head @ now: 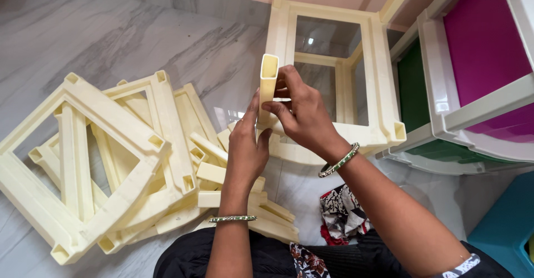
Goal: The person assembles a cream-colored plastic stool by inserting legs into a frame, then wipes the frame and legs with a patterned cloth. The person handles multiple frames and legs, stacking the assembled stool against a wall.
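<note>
Hollow cream tube (268, 83) upright, gripped in both hands.
Right hand (303, 116) pinching mid-length, left hand (246, 147) clasping lower end; long axis vertical, just before assembled cream frame (384, 77); loose frames (111, 161) heaped left on floor.

It looked like a room in a home: a grey-veined marble floor (111, 27), a heap of cream plastic frames (100, 161) on it, and coloured plastic drawers (473, 89) stacked alongside.

Heaped cream frames (105, 161), magenta drawer (484, 44), green drawer (414, 91), marble floor (111, 27).
</note>
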